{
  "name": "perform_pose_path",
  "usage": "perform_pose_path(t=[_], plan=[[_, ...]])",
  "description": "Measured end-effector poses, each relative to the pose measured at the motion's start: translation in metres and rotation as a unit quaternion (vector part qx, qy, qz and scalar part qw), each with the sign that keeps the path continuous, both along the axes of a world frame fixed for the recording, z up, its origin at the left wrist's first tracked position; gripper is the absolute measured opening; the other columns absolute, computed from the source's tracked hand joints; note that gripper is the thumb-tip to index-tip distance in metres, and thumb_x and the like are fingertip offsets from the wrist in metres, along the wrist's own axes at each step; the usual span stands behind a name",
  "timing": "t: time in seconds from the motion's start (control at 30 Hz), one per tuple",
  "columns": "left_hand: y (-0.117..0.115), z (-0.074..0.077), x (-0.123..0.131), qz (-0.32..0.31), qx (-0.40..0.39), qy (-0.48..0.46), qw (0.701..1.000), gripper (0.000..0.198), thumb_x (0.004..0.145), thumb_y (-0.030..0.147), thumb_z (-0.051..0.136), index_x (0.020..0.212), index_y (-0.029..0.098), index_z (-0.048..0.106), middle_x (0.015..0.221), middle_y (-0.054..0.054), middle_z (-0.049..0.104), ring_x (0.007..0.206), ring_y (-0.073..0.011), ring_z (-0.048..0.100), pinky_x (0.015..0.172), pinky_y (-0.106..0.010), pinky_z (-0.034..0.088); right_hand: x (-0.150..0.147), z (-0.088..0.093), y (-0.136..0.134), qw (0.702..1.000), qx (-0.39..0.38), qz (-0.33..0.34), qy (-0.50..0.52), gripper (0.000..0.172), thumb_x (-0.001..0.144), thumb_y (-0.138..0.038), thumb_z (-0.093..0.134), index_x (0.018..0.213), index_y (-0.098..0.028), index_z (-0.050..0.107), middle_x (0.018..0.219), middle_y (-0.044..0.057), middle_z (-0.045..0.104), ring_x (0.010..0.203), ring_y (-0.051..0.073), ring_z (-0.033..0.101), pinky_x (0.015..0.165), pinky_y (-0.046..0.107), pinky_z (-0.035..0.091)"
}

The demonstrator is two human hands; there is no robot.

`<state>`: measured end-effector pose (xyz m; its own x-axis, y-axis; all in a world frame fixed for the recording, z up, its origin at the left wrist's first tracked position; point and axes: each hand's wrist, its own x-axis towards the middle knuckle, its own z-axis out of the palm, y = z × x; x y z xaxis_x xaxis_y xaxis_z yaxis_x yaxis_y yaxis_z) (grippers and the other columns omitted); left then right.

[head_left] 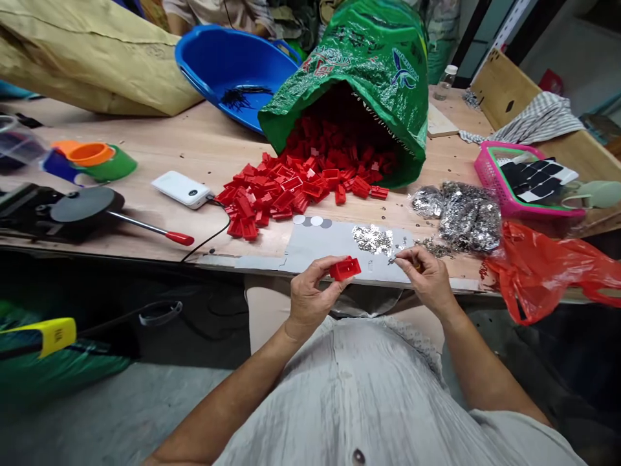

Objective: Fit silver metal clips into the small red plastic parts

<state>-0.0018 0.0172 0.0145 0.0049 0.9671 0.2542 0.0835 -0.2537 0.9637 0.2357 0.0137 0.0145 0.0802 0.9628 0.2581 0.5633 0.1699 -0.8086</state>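
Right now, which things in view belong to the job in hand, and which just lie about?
Seemingly in use:
red part in left hand
metal piece in right hand
red pile
silver pieces

Probably lying about:
white device
striped cloth
bottle

Illegible print [330, 61]: green bag [361, 48], yellow piece [61, 330]

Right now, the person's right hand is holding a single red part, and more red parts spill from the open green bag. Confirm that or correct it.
Wrong hand: the head view shows the left hand holding the single red part. More red parts do spill from the open green bag.
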Motion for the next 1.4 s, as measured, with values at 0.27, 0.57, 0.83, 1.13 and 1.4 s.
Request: perform_pose_path(t=[0.27, 0.57, 0.83, 1.13, 1.4], plan=[[-0.001, 0.006, 0.001, 0.017, 0.118, 0.121, 0.986, 0.031, 0.073, 0.022, 0.079, 0.103, 0.024, 0.072, 0.103, -0.004, 0.077, 0.091, -0.0204, 0.073, 0.088, -0.034, 0.059, -0.051, 0.017, -0.001, 0.991, 0.092, 0.100, -0.008, 0.007, 0.092, -0.024, 0.058, 0.093, -0.024, 0.064, 0.086, 0.003, 0.068, 0.071, 0.015, 0.060, 0.064, 0.028, 0.046], [-0.004, 0.010, 0.004, 0.014, 0.138, 0.110, 0.984, 0.029, 0.074, 0.019, 0.077, 0.102, 0.024, 0.072, 0.104, -0.004, 0.076, 0.094, -0.0210, 0.073, 0.089, -0.036, 0.059, -0.056, 0.012, 0.005, 0.977, 0.131, 0.158, -0.052, 0.011, 0.094, -0.019, 0.054, 0.096, -0.025, 0.063, 0.086, 0.005, 0.068, 0.082, 0.019, 0.063, 0.074, 0.033, 0.051], [-0.006, 0.011, 0.005, 0.030, 0.122, 0.088, 0.988, 0.029, 0.073, 0.021, 0.078, 0.102, 0.023, 0.072, 0.103, -0.005, 0.077, 0.093, -0.0213, 0.073, 0.088, -0.037, 0.060, -0.058, 0.017, 0.004, 0.980, 0.120, 0.156, -0.020, 0.013, 0.095, -0.024, 0.054, 0.098, -0.025, 0.067, 0.088, 0.006, 0.068, 0.086, 0.020, 0.064, 0.077, 0.035, 0.052], [-0.007, 0.010, 0.003, 0.032, 0.123, 0.073, 0.989, 0.030, 0.073, 0.021, 0.079, 0.101, 0.024, 0.071, 0.104, -0.005, 0.076, 0.093, -0.0218, 0.073, 0.086, -0.037, 0.060, -0.041, 0.019, 0.008, 0.987, -0.055, 0.113, 0.103, 0.016, 0.092, -0.035, 0.059, 0.097, -0.022, 0.067, 0.085, 0.001, 0.064, 0.066, 0.013, 0.051, 0.061, 0.026, 0.043], [-0.010, 0.009, 0.003, -0.007, 0.139, 0.102, 0.985, 0.028, 0.078, 0.020, 0.075, 0.105, 0.024, 0.070, 0.106, -0.005, 0.076, 0.097, -0.0214, 0.072, 0.089, -0.037, 0.059, -0.047, 0.015, 0.014, 0.961, -0.135, 0.181, 0.159, 0.018, 0.083, -0.032, 0.067, 0.084, -0.021, 0.053, 0.078, -0.004, 0.051, 0.068, 0.011, 0.045, 0.063, 0.023, 0.038]])
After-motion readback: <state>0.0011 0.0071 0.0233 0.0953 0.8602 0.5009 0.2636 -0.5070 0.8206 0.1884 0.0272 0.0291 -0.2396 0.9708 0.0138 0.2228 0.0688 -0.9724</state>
